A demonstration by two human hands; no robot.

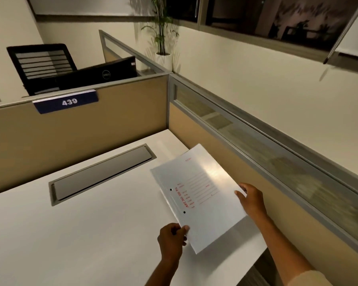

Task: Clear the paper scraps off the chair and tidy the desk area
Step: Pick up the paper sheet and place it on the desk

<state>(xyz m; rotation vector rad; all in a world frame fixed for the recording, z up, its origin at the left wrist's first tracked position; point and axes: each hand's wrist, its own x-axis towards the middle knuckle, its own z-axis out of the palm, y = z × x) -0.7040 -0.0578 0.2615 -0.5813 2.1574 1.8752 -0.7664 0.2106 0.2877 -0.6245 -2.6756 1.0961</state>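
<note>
A white file folder [201, 195] with red print and two punched holes hovers or rests at a tilt over the right part of the white desk [91, 234]. My left hand [173, 239] pinches its near left corner. My right hand [251, 200] grips its right edge, thumb on top. No paper scraps and no chair seat on my side are in view.
A grey cable-tray lid [102, 175] is set into the desk top. Tan partition walls [91, 129] close the desk at the back and right, with a blue "439" tag [67, 102]. Beyond stand a black monitor [99, 76], a black chair [41, 62] and a potted plant [162, 38].
</note>
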